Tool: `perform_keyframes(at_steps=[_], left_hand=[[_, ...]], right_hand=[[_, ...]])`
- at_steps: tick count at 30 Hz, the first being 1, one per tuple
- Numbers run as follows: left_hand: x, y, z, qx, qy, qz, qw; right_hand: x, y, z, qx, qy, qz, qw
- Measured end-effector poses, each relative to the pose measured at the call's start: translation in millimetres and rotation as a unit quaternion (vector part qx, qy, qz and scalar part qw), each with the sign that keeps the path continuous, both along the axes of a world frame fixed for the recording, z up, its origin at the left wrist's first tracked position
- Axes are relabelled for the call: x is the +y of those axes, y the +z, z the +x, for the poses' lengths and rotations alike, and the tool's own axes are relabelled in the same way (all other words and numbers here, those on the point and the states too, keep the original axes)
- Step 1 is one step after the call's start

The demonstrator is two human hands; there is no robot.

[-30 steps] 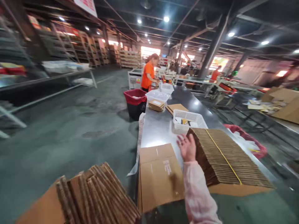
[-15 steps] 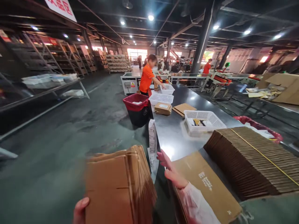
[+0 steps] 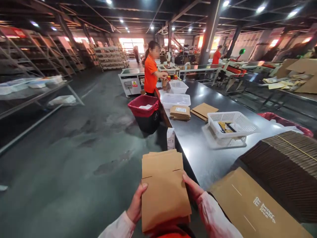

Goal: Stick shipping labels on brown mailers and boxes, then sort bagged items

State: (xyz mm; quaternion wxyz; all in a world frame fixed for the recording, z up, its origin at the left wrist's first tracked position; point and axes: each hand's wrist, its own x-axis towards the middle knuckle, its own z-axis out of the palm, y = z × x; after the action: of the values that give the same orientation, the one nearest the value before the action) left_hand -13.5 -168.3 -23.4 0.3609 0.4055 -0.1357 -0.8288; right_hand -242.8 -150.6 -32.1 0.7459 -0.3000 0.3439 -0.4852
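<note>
A stack of flattened cardboard boxes [image 3: 164, 188] is held out flat in front of the person's chest, over the floor, just off the table's near corner. The left hand [image 3: 137, 206] curls closed around its left edge with the thumb on top. The right hand [image 3: 192, 189] clasps the right edge the same way.

The stack looks stiff and fairly light, but the smooth sheets could slide over one another. A firm pinch on both long edges seems the safest hold.

Just right of the right hand runs a long steel table [image 3: 198, 158]. A single flat carton [image 3: 252, 205] lies on it, with a strapped bundle of cartons [image 3: 284, 162] beyond. Further ahead sits a white mesh basket [image 3: 232, 127]. A strip of labels [image 3: 170, 138] hangs at the table edge straight ahead of the grip, and a red-lined bin [image 3: 145, 112] stands beyond it. A co-worker in orange [image 3: 150, 71] stands well beyond that.
</note>
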Motion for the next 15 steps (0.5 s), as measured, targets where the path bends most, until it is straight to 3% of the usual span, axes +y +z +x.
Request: perform_keyframes(at_steps=[3, 6, 9, 15], left_hand=[[-64, -12.1, -31, 0.005, -0.047, -0.05, 0.998], [-129, -27.2, -65, 0.021, -0.095, -0.096, 0.991], [-189, -40.9, -93, 0.016, -0.139, -0.098, 0.985], [-273, -57.4, -134, -0.004, -0.18, -0.054, 0.982]], right_hand=[[-50, -6.2, -32, 0.031, -0.037, 0.009, 0.999], [-104, -24.2, -69, 0.04, -0.065, 0.036, 0.996], [-156, -37.7, -103, 0.049, -0.079, 0.057, 0.994], [-239, -35.3, -156, 0.072, -0.039, 0.069, 0.994]])
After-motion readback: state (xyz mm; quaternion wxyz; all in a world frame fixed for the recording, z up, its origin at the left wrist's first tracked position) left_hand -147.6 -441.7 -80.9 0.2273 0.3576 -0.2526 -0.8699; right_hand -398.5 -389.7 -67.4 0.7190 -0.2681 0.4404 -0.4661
